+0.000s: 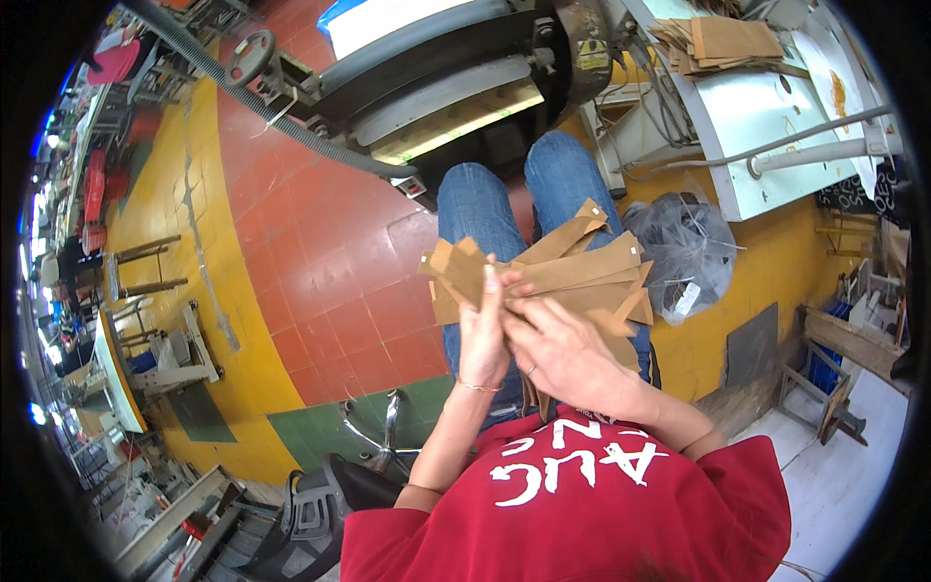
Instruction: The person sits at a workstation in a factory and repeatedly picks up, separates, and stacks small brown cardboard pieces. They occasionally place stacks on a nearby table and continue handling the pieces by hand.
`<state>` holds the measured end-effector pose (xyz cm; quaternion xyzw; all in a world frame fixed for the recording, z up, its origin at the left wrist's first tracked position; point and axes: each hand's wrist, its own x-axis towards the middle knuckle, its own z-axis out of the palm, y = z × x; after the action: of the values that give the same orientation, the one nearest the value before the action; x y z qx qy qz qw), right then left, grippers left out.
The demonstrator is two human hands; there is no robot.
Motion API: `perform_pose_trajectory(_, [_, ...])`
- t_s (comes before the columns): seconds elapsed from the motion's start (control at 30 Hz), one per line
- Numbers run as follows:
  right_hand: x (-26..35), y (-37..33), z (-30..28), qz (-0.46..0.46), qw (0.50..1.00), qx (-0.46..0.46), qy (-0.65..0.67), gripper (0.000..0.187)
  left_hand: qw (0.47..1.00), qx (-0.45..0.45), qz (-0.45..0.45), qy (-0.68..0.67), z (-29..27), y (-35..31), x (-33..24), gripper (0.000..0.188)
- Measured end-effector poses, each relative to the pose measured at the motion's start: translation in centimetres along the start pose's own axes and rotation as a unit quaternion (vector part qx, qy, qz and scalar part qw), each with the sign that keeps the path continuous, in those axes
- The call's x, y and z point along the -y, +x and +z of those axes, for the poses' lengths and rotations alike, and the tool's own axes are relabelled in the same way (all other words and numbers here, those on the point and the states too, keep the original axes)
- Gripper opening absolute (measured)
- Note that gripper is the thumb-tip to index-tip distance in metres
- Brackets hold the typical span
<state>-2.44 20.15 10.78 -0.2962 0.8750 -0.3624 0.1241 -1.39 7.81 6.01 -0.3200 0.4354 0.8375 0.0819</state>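
Observation:
A loose pile of flat brown strips, leather or card by the look of them, lies across my jeans-covered lap. Some carry small white tags at their ends. My left hand is closed with its thumb up, gripping a small bunch of brown strips that fans out beyond the fingers. Close against it, my right hand bends its fingers toward the left palm. Whatever those right fingers hold is hidden behind the hands. More brown strip ends hang below my wrists.
A machine with a wide roller stands just ahead of my knees. At the right, a pale table bears a stack of brown pieces. A clear plastic bag sits beside my right leg. Behind at left is a black chair.

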Motion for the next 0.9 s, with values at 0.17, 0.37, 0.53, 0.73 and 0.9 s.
perform_pose_trajectory(0.17, [-3.5, -1.3, -2.0, 0.080, 0.984, -0.032, 0.158, 0.030, 0.992, 0.015, -0.058, -0.113, -2.8, 0.3, -0.6, 0.055])
perform_pose_trajectory(0.37, [-10.7, -3.4, -3.8, 0.357, 0.911, -0.127, -0.160, 0.038, 0.986, 0.096, -0.002, -0.135, -3.3, -0.1, -3.3, 0.052])
perform_pose_trajectory(0.53, [-10.5, -4.7, -3.3, 0.299, 0.922, -0.231, -0.082, 0.021, 0.990, 0.121, 0.036, -0.066, -1.6, 0.2, -4.7, 0.050])
perform_pose_trajectory(0.73, [-6.0, -2.5, -6.4, 0.263, 0.889, -0.184, 0.326, 0.016, 0.943, 0.189, 0.115, 0.246, 0.8, 0.7, -3.9, 0.041])
perform_pose_trajectory(0.9, [-5.3, 0.2, -8.1, 0.182, 0.837, -0.119, 0.502, 0.018, 0.848, 0.284, 0.238, 0.378, 3.5, 0.6, -2.7, 0.064])
